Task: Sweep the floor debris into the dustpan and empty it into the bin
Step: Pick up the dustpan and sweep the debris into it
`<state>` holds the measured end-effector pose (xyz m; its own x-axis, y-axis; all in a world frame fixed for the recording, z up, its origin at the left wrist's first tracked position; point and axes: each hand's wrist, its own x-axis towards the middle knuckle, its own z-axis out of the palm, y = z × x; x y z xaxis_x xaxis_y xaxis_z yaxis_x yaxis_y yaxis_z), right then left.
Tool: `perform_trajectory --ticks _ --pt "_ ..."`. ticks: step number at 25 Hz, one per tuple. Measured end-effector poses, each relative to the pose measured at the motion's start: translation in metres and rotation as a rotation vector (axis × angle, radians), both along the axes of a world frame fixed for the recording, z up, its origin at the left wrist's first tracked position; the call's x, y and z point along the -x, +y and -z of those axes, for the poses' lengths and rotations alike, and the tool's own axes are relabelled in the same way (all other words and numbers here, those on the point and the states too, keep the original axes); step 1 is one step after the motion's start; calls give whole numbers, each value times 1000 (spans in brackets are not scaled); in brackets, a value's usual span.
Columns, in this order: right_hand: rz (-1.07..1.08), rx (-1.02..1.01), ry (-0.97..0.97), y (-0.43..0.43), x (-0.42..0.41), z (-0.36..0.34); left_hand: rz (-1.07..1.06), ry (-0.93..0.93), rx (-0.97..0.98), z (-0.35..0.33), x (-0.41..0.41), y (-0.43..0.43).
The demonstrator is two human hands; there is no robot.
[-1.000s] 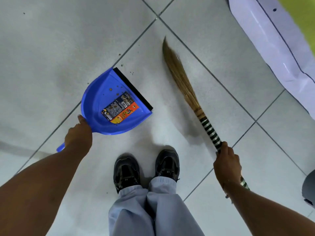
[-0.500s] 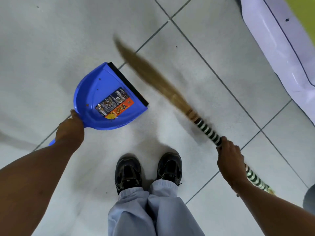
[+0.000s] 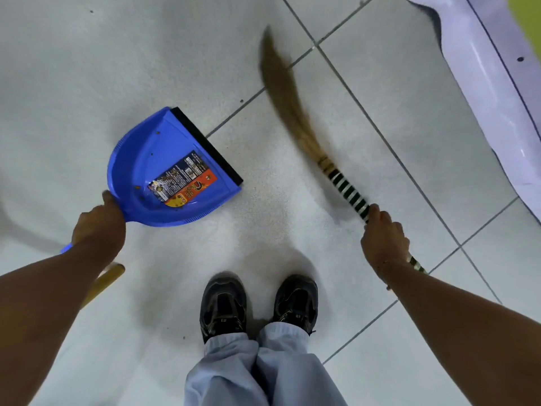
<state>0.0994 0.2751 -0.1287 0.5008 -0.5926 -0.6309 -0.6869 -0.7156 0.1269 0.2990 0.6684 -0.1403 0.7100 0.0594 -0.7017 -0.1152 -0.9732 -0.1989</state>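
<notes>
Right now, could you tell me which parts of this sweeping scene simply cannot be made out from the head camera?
- Broom bristles: motion-blurred, so whether they touch the floor is unclear.
- Dustpan handle: mostly hidden under the left hand.
- Specks in the dustpan: too small to identify.
- Bin: none in view.
- Broom handle end: hidden behind the right hand and forearm.
- Yellowish stick: mostly hidden by the left forearm.

Floor (image 3: 380, 118) is pale grey speckled tile with dark grout lines running diagonally. Soft shadow patches lie on it at left. Top right: a white glossy sheet (image 3: 491, 83) with a thin dark line lies over the tiles, and a yellow-green strip (image 3: 531, 22) fills the corner.
</notes>
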Motion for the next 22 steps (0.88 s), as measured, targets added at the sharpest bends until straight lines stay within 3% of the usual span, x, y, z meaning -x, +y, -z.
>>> perform_trajectory --ticks 5,10,15,22 --pt "-241 -115 -35 17 54 -12 -7 20 -25 -2 4 -16" --pt "55 -85 -182 29 91 -58 -69 -39 115 -37 33 -35" --pt "277 -107 -256 39 80 -135 -178 2 200 -120 63 -81" --pt "481 -98 -257 25 70 -276 30 -39 341 -264 88 -181"
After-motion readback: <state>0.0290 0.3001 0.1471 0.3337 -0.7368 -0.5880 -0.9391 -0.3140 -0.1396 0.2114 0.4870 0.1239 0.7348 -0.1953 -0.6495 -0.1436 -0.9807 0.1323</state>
